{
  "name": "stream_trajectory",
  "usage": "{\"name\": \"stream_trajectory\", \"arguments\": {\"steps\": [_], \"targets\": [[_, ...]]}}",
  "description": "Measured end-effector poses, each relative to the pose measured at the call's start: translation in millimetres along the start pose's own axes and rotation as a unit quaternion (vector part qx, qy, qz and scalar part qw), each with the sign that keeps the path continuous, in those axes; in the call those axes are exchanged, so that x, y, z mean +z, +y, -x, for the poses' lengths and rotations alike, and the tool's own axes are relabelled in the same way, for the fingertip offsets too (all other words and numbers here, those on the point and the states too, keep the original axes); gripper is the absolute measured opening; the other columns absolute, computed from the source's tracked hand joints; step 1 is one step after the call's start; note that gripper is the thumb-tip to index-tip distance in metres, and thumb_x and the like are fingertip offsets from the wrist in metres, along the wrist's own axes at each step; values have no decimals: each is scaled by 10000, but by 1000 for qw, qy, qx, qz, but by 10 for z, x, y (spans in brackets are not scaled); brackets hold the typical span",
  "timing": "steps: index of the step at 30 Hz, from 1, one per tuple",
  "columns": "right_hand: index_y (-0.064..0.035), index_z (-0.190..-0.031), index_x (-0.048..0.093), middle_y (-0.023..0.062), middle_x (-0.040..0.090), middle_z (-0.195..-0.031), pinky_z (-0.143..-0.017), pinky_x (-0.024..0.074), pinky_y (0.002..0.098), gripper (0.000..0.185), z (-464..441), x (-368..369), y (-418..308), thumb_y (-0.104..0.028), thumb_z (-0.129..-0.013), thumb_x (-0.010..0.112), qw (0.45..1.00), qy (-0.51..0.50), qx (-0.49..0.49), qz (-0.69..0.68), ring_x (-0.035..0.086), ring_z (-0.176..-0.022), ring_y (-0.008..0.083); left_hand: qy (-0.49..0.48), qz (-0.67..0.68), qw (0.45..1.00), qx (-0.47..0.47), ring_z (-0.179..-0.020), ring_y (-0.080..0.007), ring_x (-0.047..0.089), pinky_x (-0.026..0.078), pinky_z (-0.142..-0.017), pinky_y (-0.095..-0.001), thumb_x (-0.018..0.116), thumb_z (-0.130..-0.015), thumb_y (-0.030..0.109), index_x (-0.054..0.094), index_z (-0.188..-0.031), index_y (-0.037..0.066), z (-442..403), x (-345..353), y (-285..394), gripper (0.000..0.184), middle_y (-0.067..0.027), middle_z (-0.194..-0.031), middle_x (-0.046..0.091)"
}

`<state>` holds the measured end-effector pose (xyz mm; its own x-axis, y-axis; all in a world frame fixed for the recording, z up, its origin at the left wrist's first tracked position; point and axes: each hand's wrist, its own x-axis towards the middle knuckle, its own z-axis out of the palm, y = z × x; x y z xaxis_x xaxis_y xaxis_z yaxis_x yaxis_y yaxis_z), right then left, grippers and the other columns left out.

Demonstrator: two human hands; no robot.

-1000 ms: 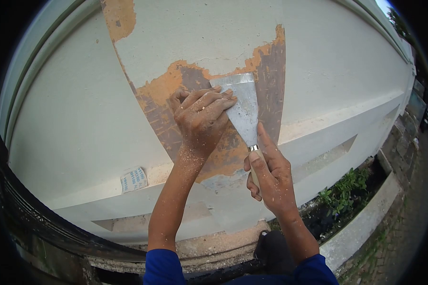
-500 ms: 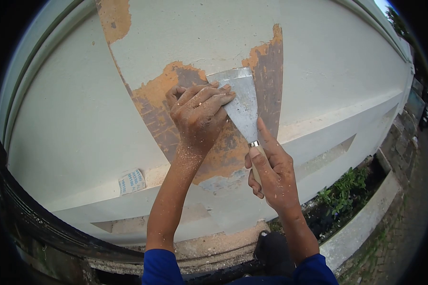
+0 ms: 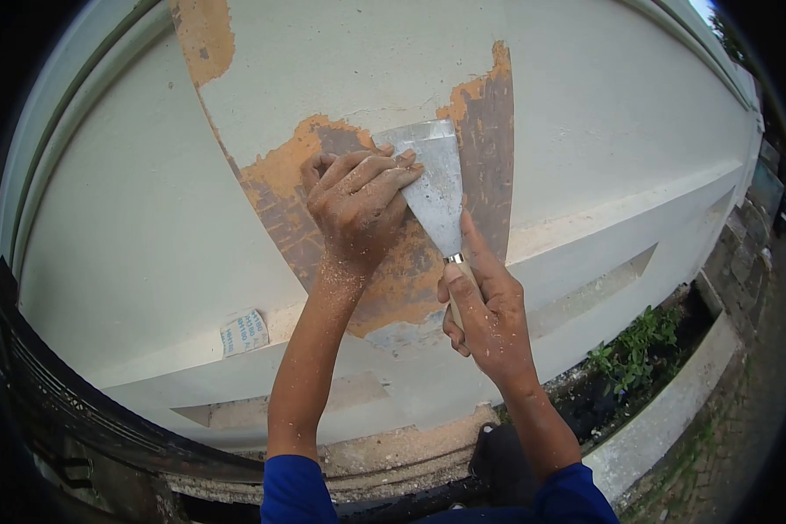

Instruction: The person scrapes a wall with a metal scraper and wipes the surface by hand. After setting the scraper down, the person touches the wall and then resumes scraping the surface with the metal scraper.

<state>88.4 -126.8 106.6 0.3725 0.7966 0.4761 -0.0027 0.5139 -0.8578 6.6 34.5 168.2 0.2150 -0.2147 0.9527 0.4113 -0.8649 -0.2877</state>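
Note:
A wide steel paint scraper (image 3: 435, 179) lies slanted against the wall (image 3: 358, 61), its straight edge at the rim of the pale paint. My right hand (image 3: 490, 323) is closed round its wooden handle (image 3: 465, 284), the index finger stretched along the lower blade. From the left, my left hand (image 3: 358, 196) presses its fingertips on the blade face, fingers close together and partly bent; its palm is hidden. Around the blade, a patch of brown and orange undercoat (image 3: 486, 148) shows where paint is gone. Pale flakes and dust cling to both hands and forearms.
Below the patch runs a ledge (image 3: 576, 225) with a piece of printed paper (image 3: 244, 333) at left. A dark curved rail (image 3: 87, 406) lies at lower left. Green plants (image 3: 639, 349) grow in a trough with a concrete edge (image 3: 672, 410) at lower right.
Scraper and both hands appear slightly farther left and up in view, while the wall patch has also shifted a little left. Both hands keep their hold on the scraper.

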Motion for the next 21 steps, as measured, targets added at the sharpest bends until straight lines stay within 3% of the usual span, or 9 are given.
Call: {"name": "stream_trajectory", "arguments": {"steps": [6,10,16,21], "targets": [[-31,-1491,264,7,535,-749,-395,400,197,564,104,-56,102,-140,-990,498,999,14,24,-15,458,-498,12,-39,17,999,2,-902,-105,669,366,-825,-332,732,-724,64,733,-770,206,143,-35,131,150,75,-856,742],[-28,-1489,269,9,530,-737,-387,400,193,560,-24,31,41,-146,-991,498,1000,20,-12,-20,466,-497,13,7,-35,999,29,-900,-124,686,382,-791,-321,745,-697,52,740,-763,190,-69,-22,49,154,59,-814,740],[-65,-1496,273,11,535,-738,-389,401,188,560,180,-159,100,-164,-994,501,998,26,52,2,461,-490,12,-128,-6,991,32,-1050,-147,643,411,-920,-372,808,-652,141,728,-928,169,234,-100,312,289,27,-1056,714],[-71,-1498,270,10,536,-738,-391,401,185,561,-10,-101,-58,-157,-993,497,999,19,36,-11,455,-489,18,-127,-37,991,28,-1091,-167,631,400,-980,-405,807,-644,162,726,-1008,146,-3,-146,267,374,17,-1056,706]]}}
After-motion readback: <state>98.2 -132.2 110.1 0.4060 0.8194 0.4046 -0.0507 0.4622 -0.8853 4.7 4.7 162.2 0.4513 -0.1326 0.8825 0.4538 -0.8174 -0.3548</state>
